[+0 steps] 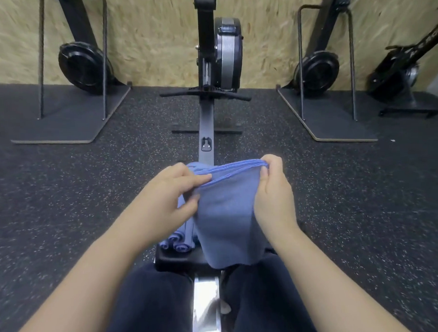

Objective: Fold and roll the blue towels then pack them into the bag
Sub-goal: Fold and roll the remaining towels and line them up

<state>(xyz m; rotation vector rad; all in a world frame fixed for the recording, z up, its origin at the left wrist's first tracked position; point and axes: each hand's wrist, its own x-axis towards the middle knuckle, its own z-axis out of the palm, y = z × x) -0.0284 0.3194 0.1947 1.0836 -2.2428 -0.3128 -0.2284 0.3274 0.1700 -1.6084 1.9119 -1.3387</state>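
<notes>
1. I sit on a rowing machine [206,121]. Its long rail runs away from me toward 12 o'clock.
2. My left hand [171,193] pinches the top edge of a blue towel [227,215] between thumb and fingers.
3. My right hand [274,188] pinches the other top corner of the same towel, with its fingers curled over the edge.
4. The towel is folded and hangs down between my hands, right in the middle. Its bottom edge ends above my dark trousers [154,306].
5. Rolled blue towels [177,244] lie on the black seat [177,261], just under my left wrist, at about 7 o'clock from the hanging towel.
6. The floor [63,197] is dark with little specks.
7. More gym machines [83,64] stand by the wall at 10 o'clock and 2 o'clock.
</notes>
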